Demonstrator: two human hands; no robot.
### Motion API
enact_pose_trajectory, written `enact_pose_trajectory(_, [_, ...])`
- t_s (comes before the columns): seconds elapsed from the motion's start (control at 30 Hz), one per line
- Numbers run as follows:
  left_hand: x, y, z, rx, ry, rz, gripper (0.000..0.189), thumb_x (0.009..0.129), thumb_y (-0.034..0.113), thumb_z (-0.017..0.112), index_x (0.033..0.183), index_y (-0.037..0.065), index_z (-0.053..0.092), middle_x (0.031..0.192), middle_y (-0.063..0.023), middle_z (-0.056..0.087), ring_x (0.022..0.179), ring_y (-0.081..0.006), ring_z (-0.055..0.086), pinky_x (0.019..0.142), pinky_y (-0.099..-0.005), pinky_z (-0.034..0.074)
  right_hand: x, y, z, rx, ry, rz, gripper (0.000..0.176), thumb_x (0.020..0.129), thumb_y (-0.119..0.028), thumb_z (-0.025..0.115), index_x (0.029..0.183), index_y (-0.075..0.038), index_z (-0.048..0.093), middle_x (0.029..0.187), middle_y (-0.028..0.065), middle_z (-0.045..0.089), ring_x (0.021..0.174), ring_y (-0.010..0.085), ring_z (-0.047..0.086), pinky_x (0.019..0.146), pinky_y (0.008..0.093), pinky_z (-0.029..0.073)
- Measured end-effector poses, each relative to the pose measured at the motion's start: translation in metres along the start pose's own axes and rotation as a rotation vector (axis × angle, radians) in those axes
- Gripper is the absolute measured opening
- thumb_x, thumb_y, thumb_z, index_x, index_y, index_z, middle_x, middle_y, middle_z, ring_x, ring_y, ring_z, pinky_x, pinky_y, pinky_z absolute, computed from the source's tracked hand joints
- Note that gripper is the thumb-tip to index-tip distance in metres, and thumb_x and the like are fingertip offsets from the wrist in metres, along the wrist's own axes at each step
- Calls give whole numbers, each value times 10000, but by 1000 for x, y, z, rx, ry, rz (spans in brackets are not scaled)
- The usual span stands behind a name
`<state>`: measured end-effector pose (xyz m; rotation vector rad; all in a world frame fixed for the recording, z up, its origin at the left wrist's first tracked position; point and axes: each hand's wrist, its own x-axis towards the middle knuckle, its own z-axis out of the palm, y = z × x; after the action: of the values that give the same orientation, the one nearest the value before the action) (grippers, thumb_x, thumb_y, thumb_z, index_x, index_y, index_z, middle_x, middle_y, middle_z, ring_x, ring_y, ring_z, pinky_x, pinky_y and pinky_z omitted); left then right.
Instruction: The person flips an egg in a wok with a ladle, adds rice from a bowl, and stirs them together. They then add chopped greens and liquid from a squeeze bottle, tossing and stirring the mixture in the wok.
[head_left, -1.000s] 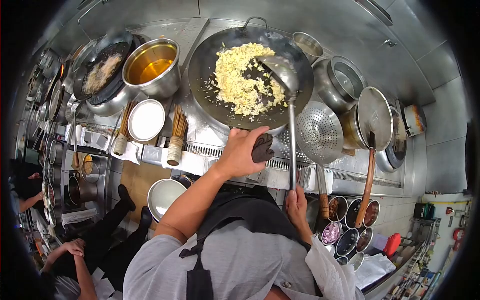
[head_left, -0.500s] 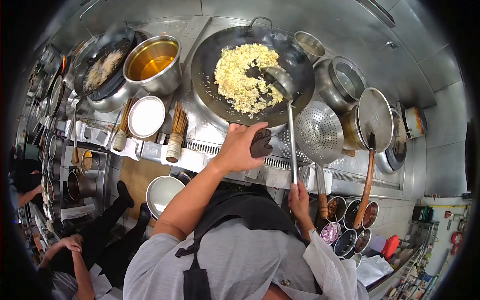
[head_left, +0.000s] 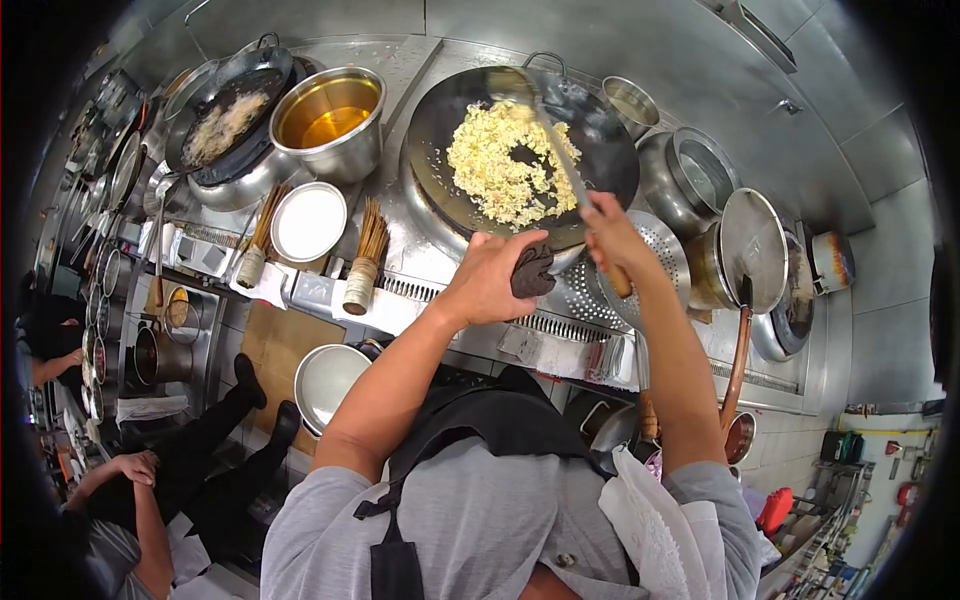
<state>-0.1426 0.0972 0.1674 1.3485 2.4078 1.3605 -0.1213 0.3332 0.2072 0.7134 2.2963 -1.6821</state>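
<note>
My left hand (head_left: 490,278) is closed around a folded dark cloth (head_left: 532,272) at the near rim of the big black wok (head_left: 608,140). In the wok lies a ring of yellow egg and rice (head_left: 488,165), with dark metal showing through its middle. My right hand (head_left: 615,240) grips a long-handled ladle (head_left: 565,165) near its wooden end. The ladle's bowl, smeared by motion, is at the far side of the wok, just beyond the food. The hidden part of the wok's near rim is behind my left hand.
Left of the wok stand a pot of amber oil (head_left: 372,108), a white-topped round container (head_left: 309,222) and bamboo brushes (head_left: 363,265). Another wok (head_left: 180,145) holds frying food. On the right are a perforated skimmer (head_left: 665,262) and a strainer (head_left: 752,250). A person sits at lower left.
My right hand has risen from near my waist to the wok's edge. The ladle's bowl has swept from the wok's right side to its far side. The view has shifted slightly.
</note>
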Motion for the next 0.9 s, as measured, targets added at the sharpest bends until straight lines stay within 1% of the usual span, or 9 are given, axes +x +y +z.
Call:
enact_pose_trajectory(0.13, [0, -5, 1, -18, 23, 42, 815, 593, 235, 771, 1335, 147, 447, 941, -123, 649, 915, -302, 578, 913, -381, 336, -41, 0, 22, -107, -197, -40, 436, 990, -258, 464, 1396, -159, 341, 607, 6, 463, 401, 88, 440, 326, 262, 351])
enact_pose_trajectory(0.27, [-1, -2, 0, 19, -23, 8, 830, 584, 210, 771, 1345, 139, 448, 1012, -108, 646, 968, -294, 588, 925, -387, 334, -22, 2, 7, -4, -136, -22, 444, 987, -245, 469, 1395, -125, 339, 604, 6, 466, 399, 105, 444, 330, 264, 351])
enact_pose_trajectory(0.4, [0, -7, 2, 22, 25, 77, 819, 585, 235, 774, 1331, 143, 448, 961, -105, 657, 909, -297, 575, 886, -378, 330, -10, 0, 38, -93, 23, -57, 448, 981, -246, 491, 1394, -136, 358, 608, -6, 460, 424, 97, 441, 369, 266, 361])
enact_pose_trajectory(0.57, [-2, -6, -1, 6, 9, 83, 826, 584, 213, 777, 1338, 123, 450, 998, -106, 648, 950, -291, 576, 910, -379, 329, -83, 40, 0, -194, -214, -91, 508, 958, -251, 565, 1414, -163, 360, 716, 48, 536, 577, 144, 557, 506, 313, 465])
enact_pose_trajectory(0.6, [-2, -6, -2, 9, -6, 76, 831, 584, 200, 778, 1342, 117, 448, 1016, -106, 645, 972, -290, 575, 922, -381, 328, -90, 70, -18, -358, -166, -351, 514, 953, -233, 576, 1421, -179, 372, 764, 60, 571, 634, 179, 592, 544, 333, 485])
enact_pose_trajectory(0.67, [-3, -8, -3, -5, -17, 72, 827, 586, 199, 778, 1341, 118, 451, 1018, -105, 643, 971, -289, 575, 923, -382, 326, -119, 111, -66, -667, -59, -509, 515, 940, -206, 593, 1420, -214, 406, 881, 89, 633, 748, 262, 645, 615, 377, 515])
enact_pose_trajectory(0.77, [-1, -8, -3, -8, -19, 75, 823, 586, 198, 779, 1339, 122, 454, 1024, -102, 641, 970, -289, 574, 927, -382, 325, -170, 107, -121, -1138, 223, -255, 498, 907, -185, 613, 1379, -267, 478, 1003, 142, 663, 888, 345, 655, 659, 421, 527])
enact_pose_trajectory(0.87, [-1, -7, -2, -10, -13, 86, 825, 584, 196, 780, 1339, 122, 455, 1040, -103, 641, 981, -289, 575, 933, -383, 325, -192, 86, -115, -1330, 450, -103, 505, 899, -189, 619, 1375, -287, 484, 1025, 134, 667, 883, 347, 656, 659, 437, 527])
enact_pose_trajectory(0.9, [0, -8, -2, -12, -13, 94, 826, 583, 195, 781, 1339, 121, 455, 1047, -104, 642, 986, -290, 576, 935, -384, 325, -192, 93, -98, -1138, 486, -110, 507, 903, -177, 614, 1380, -284, 481, 1060, 132, 661, 865, 339, 658, 676, 434, 529])
